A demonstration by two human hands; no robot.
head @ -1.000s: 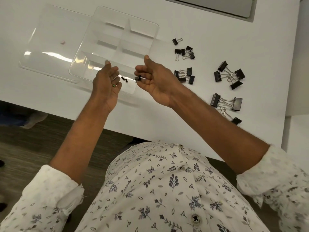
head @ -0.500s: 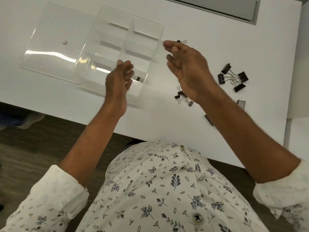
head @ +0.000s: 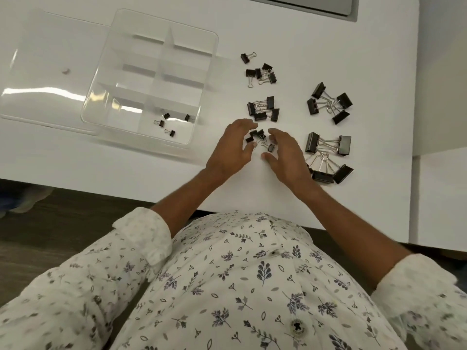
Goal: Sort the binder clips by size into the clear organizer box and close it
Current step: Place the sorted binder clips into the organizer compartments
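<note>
The clear organizer box (head: 151, 79) lies open on the white table, its lid (head: 50, 72) flat to its left. Several tiny black clips (head: 166, 122) lie in its near right compartment. To the right of the box, my left hand (head: 230, 152) and my right hand (head: 285, 154) curve around a small pile of little clips (head: 260, 138), fingertips at the pile's edges. Neither hand plainly grips a clip. Further piles lie beyond: small clips (head: 261, 72), medium clips (head: 264, 109), larger clips (head: 328, 103) and the largest clips (head: 328, 145).
One small clip (head: 246, 58) lies alone near the box's far right corner. More big clips (head: 326, 170) sit by my right wrist. The table's front edge (head: 101, 183) runs just below my forearms. A grey panel (head: 328, 3) is at the back.
Both hands left the box and moved right and nearer to me, down to the pile of little clips. Several tiny clips now lie loose in the near right compartment.
</note>
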